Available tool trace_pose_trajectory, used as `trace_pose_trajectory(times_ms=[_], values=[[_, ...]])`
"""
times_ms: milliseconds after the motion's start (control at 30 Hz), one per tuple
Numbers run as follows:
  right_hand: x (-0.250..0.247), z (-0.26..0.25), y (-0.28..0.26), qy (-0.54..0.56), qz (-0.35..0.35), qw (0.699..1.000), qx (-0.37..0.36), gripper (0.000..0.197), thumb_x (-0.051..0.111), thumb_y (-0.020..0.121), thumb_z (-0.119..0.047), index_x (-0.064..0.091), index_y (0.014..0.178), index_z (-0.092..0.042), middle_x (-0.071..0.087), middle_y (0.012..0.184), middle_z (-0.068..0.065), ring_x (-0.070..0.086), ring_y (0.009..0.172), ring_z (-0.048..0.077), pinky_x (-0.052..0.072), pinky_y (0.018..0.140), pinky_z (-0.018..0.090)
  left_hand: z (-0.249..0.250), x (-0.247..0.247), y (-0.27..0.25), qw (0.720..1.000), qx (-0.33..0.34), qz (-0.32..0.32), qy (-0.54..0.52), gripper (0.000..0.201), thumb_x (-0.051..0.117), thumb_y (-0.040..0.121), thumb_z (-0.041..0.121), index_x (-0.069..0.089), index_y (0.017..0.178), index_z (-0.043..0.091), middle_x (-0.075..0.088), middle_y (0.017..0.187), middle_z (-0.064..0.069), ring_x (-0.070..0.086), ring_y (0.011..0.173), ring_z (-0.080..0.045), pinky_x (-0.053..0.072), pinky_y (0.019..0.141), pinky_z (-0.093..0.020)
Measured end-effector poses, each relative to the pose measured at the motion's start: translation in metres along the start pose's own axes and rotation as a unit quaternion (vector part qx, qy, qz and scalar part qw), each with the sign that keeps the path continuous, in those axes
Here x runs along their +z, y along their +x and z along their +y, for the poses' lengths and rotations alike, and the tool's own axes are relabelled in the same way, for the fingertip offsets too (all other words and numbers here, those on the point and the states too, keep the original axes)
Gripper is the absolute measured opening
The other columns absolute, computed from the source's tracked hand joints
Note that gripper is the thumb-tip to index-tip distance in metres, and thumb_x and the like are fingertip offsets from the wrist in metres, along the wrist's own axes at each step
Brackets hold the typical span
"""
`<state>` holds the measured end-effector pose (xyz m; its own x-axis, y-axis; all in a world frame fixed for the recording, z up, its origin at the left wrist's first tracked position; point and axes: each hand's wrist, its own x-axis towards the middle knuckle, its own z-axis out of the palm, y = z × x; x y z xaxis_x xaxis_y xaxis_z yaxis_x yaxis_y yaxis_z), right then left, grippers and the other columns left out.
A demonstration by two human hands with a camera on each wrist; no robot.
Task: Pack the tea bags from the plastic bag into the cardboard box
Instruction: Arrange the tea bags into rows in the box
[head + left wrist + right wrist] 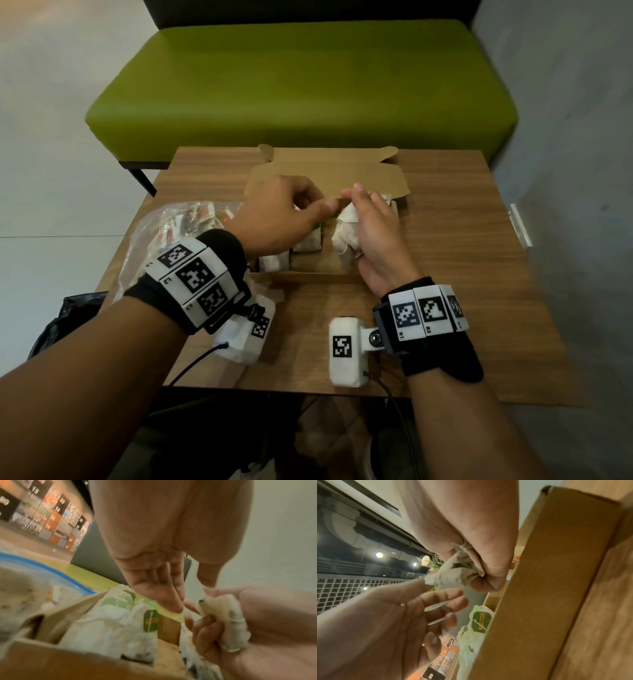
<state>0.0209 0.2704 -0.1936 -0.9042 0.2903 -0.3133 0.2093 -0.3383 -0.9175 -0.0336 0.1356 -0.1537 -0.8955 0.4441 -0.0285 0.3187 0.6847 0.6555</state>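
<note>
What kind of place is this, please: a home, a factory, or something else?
Probably a lounge or waiting corner in an office or public building, not a factory. A green padded bench stands behind a small wooden table, and the wrist views show a wall of numbered photo panels and ceiling spotlights.

A green upholstered bench (301,92) is standing behind the wooden tabletop (462,274); pale flooring (44,137) is lying left, a grey wall (565,102) rising right.

Right hand (481,561) grips crumpled tea bags (453,574); left hand (388,615), perhaps touching them, beside cardboard box (547,588).
</note>
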Motion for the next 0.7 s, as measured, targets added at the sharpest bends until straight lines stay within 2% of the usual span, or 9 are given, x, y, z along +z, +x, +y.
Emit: trace_pose_trajectory(times_ms=[100, 167, 233, 367, 433, 500, 567, 700], values=[[0.005, -0.003, -0.003, 0.037, -0.017, 0.999, 0.013, 0.034, 0.042, 0.108, -0.039, 0.054, 0.124, -0.011, 0.067, 0.078, -0.001, 0.062, 0.055, 0.010, 0.044, 0.044, 0.024, 0.012, -0.002, -0.006, 0.990, -0.025, -0.131, -0.055, 0.034, 0.069, 0.085, 0.050, 0.064, 0.107, 0.023, 0.074, 0.086, 0.003, 0.072, 0.078, -0.016, 0.060, 0.069, -0.038], [0.010, -0.004, -0.004, 0.069, -0.015, 0.997, 0.019, 0.030, 0.044, 0.107, -0.034, 0.054, 0.123, -0.011, 0.067, 0.083, 0.002, 0.065, 0.069, 0.015, 0.051, 0.057, 0.031, 0.011, -0.001, -0.008, 0.984, -0.035, -0.167, -0.053, 0.037, 0.076, 0.082, 0.039, 0.061, 0.111, 0.020, 0.075, 0.089, -0.003, 0.072, 0.077, -0.024, 0.061, 0.070, -0.044], [0.013, -0.003, -0.002, 0.093, -0.010, 0.995, 0.025, 0.022, 0.048, 0.106, -0.029, 0.054, 0.119, -0.012, 0.066, 0.091, 0.005, 0.065, 0.083, 0.020, 0.052, 0.069, 0.037, 0.006, 0.000, -0.008, 0.983, -0.045, -0.158, -0.076, 0.034, 0.080, 0.081, 0.029, 0.062, 0.108, 0.018, 0.074, 0.090, -0.008, 0.072, 0.072, -0.028, 0.060, 0.070, -0.049], [0.011, -0.002, 0.000, 0.113, -0.029, 0.993, 0.034, 0.007, 0.060, 0.100, -0.017, 0.058, 0.107, -0.017, 0.066, 0.102, 0.012, 0.066, 0.088, 0.026, 0.054, 0.071, 0.040, -0.001, -0.003, -0.011, 0.986, -0.058, -0.102, -0.116, 0.023, 0.084, 0.077, 0.020, 0.066, 0.091, 0.015, 0.074, 0.081, -0.007, 0.073, 0.073, -0.027, 0.061, 0.074, -0.050], [0.010, -0.002, 0.000, 0.106, -0.038, 0.993, 0.039, 0.009, 0.062, 0.098, -0.012, 0.058, 0.106, -0.016, 0.066, 0.102, 0.013, 0.068, 0.079, 0.021, 0.057, 0.063, 0.036, -0.001, -0.004, -0.012, 0.985, -0.057, -0.085, -0.140, 0.018, 0.081, 0.079, 0.015, 0.066, 0.089, 0.012, 0.072, 0.078, -0.005, 0.073, 0.071, -0.023, 0.062, 0.070, -0.045], [0.011, -0.001, 0.001, 0.111, -0.038, 0.992, 0.047, 0.011, 0.062, 0.097, -0.008, 0.056, 0.103, -0.016, 0.066, 0.097, 0.013, 0.066, 0.068, 0.018, 0.053, 0.056, 0.032, -0.001, -0.005, -0.012, 0.984, -0.054, -0.073, -0.154, 0.014, 0.078, 0.082, 0.012, 0.067, 0.090, 0.008, 0.071, 0.076, -0.003, 0.072, 0.067, -0.017, 0.062, 0.067, -0.040], [0.011, -0.001, 0.002, 0.121, -0.028, 0.991, 0.048, 0.014, 0.058, 0.097, -0.004, 0.054, 0.099, -0.017, 0.065, 0.098, 0.014, 0.063, 0.069, 0.021, 0.052, 0.058, 0.034, -0.003, -0.005, -0.013, 0.981, -0.059, -0.065, -0.172, 0.009, 0.073, 0.086, 0.010, 0.067, 0.092, 0.007, 0.071, 0.077, -0.004, 0.073, 0.069, -0.016, 0.062, 0.067, -0.039], [0.007, -0.004, 0.003, 0.128, 0.001, 0.991, 0.038, 0.023, 0.049, 0.093, 0.007, 0.055, 0.094, -0.015, 0.065, 0.095, 0.010, 0.067, 0.085, 0.025, 0.055, 0.072, 0.042, -0.005, -0.003, -0.016, 0.972, -0.075, -0.047, -0.218, 0.007, 0.065, 0.092, 0.008, 0.068, 0.098, 0.004, 0.073, 0.086, -0.011, 0.071, 0.071, -0.015, 0.061, 0.067, -0.033]])
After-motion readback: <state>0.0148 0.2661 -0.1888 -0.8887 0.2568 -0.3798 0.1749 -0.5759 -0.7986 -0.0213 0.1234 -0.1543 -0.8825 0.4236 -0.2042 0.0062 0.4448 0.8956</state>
